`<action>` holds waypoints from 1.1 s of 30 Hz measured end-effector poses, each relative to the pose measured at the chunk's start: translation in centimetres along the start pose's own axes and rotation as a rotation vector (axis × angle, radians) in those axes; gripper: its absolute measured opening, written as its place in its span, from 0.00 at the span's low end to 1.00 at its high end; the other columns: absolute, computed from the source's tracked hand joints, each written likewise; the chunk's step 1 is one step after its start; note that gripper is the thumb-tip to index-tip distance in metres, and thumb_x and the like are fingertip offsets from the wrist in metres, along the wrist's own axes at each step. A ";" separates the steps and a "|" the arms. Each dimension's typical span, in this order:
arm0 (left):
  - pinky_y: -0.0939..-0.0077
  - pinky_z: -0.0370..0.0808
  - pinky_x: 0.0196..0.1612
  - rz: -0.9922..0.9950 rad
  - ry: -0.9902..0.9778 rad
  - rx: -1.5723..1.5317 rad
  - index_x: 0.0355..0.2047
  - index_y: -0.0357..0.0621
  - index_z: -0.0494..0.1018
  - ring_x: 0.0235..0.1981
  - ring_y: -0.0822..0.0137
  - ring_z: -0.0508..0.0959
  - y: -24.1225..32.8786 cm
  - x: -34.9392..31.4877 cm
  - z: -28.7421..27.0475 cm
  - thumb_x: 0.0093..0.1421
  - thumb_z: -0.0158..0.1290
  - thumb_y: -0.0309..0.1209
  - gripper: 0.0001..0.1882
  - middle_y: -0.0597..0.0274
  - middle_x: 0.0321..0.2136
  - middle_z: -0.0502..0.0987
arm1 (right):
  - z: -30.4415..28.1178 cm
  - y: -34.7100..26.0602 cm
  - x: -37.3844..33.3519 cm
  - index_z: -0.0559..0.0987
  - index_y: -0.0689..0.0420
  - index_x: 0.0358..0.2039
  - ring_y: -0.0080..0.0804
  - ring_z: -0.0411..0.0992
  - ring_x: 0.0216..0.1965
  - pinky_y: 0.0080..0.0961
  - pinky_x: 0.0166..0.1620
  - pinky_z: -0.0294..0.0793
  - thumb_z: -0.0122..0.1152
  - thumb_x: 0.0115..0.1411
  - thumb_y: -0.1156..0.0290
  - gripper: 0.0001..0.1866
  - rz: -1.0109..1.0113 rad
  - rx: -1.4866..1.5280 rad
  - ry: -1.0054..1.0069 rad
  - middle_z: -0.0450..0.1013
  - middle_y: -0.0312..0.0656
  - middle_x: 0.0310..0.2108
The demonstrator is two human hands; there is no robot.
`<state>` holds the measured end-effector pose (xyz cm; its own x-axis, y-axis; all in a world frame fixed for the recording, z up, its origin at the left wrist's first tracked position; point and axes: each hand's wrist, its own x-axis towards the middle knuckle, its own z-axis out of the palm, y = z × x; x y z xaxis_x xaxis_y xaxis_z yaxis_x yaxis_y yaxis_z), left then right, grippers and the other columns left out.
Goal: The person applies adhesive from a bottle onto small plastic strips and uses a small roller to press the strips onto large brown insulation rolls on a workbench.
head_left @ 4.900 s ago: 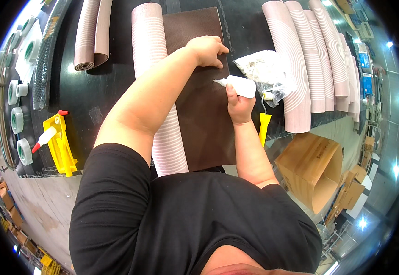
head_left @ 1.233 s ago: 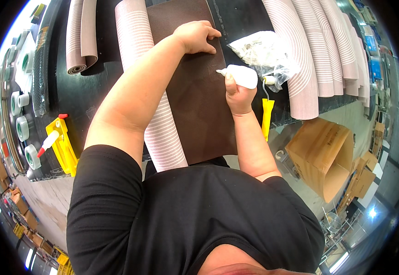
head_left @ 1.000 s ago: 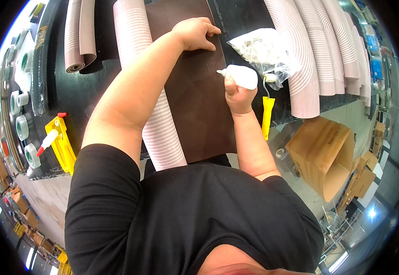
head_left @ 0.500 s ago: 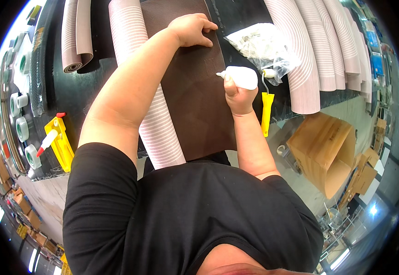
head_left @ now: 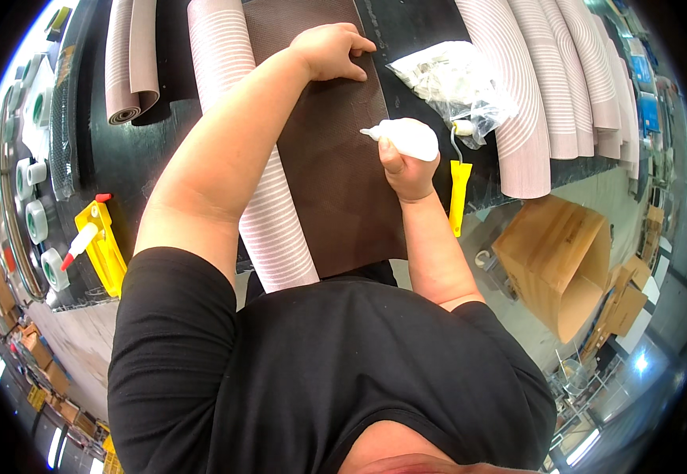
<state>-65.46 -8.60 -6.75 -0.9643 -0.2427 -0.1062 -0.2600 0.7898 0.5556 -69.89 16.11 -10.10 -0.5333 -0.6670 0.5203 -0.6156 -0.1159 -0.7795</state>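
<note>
A dark brown textured sheet [head_left: 332, 158] lies lengthwise on the black worktable [head_left: 134, 154]. My left hand [head_left: 332, 51] presses flat on its far end, fingers spread along the right edge. My right hand [head_left: 408, 162] grips a white squeeze bottle [head_left: 407, 136], its nozzle pointing left and touching the sheet's right edge. A pink striped roll [head_left: 241, 142] lies under my left forearm, along the sheet's left side.
A clear plastic bag [head_left: 454, 79] and a yellow-handled tool [head_left: 458, 193] lie right of the sheet. More pink rolls [head_left: 533, 87] sit at right, another roll [head_left: 126, 67] at far left. A yellow holder [head_left: 103, 245] and tape rolls [head_left: 35, 221] line the left edge. A cardboard box [head_left: 557, 261] stands below the table.
My right hand with the bottle has moved slightly nearer along the sheet's right edge. My left hand stays pressed on the far end.
</note>
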 end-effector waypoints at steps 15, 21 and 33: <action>0.70 0.74 0.51 -0.010 -0.007 -0.033 0.53 0.55 0.77 0.45 0.63 0.77 0.0 -0.1 -0.1 0.49 0.66 0.39 0.29 0.65 0.41 0.76 | -0.1 0.2 -0.2 0.81 0.61 0.29 0.35 0.76 0.30 0.27 0.38 0.75 0.66 0.56 0.65 0.11 0.054 -0.052 0.026 0.77 0.41 0.30; 0.70 0.74 0.52 -0.016 -0.019 -0.039 0.53 0.55 0.77 0.45 0.63 0.77 -0.1 -0.3 -0.3 0.49 0.66 0.39 0.29 0.64 0.41 0.76 | -0.3 -0.7 1.0 0.82 0.64 0.30 0.34 0.74 0.29 0.29 0.36 0.72 0.60 0.60 0.71 0.09 0.042 0.002 0.038 0.77 0.42 0.28; 0.70 0.74 0.52 -0.014 -0.009 -0.028 0.53 0.53 0.77 0.46 0.63 0.77 0.4 -0.2 -0.3 0.49 0.66 0.39 0.29 0.63 0.42 0.77 | 0.3 0.4 0.4 0.82 0.62 0.33 0.36 0.78 0.33 0.26 0.40 0.76 0.68 0.57 0.66 0.12 0.033 -0.016 0.020 0.78 0.43 0.33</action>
<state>-65.29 -8.44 -6.25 -0.9609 -0.2489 -0.1213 -0.2724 0.7704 0.5765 -70.18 15.59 -10.36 -0.5648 -0.6557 0.5011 -0.6067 -0.0817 -0.7907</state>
